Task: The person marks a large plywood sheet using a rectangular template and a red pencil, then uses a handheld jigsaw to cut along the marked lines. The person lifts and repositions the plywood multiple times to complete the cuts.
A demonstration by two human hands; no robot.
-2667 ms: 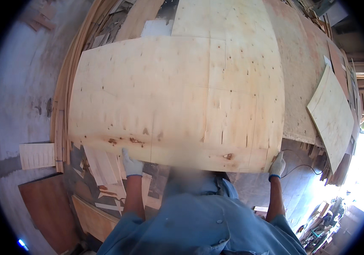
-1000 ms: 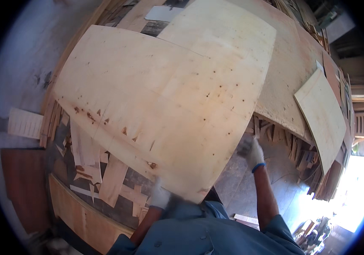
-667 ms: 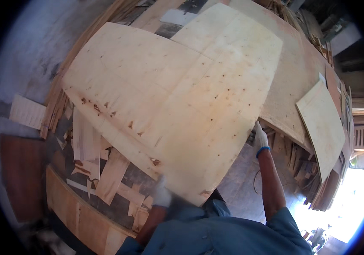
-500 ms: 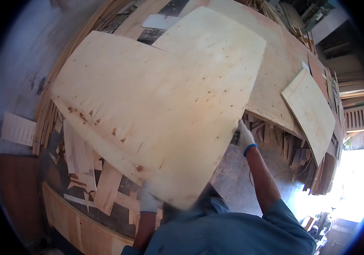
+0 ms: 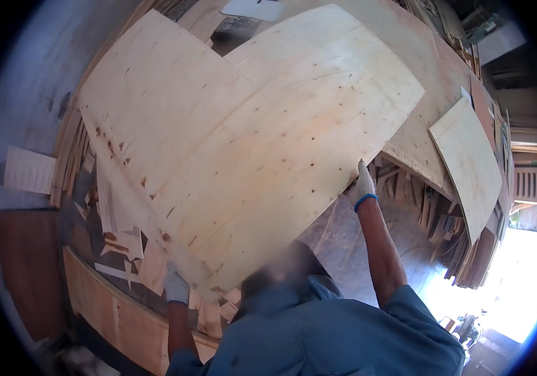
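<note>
A large pale plywood sheet point(image 5: 306, 144) with dark knots and small holes stretches in front of me. It overlaps another pale sheet point(image 5: 156, 81) on the left, which has brown chipped spots. My right hand point(image 5: 362, 183), in a white glove with a blue cuff, grips the right edge of the knotted sheet, thumb on top and fingers hidden beneath. My left hand point(image 5: 177, 287), also gloved, is at the near left edge of the sheets. Its fingers are blurred, and whether it holds the edge is unclear.
A smaller pale panel point(image 5: 469, 166) leans over the right end of the work surface point(image 5: 416, 153). Wood offcuts point(image 5: 118, 244) litter the floor at left, beside a long board point(image 5: 112, 313). A brown panel point(image 5: 30, 269) stands by the wall. Wood strips are stacked under the surface.
The knotted sheet has turned and shifted right, and its left edge now shows over the other sheet. My left hand has moved left; my right hand stays on the edge.
</note>
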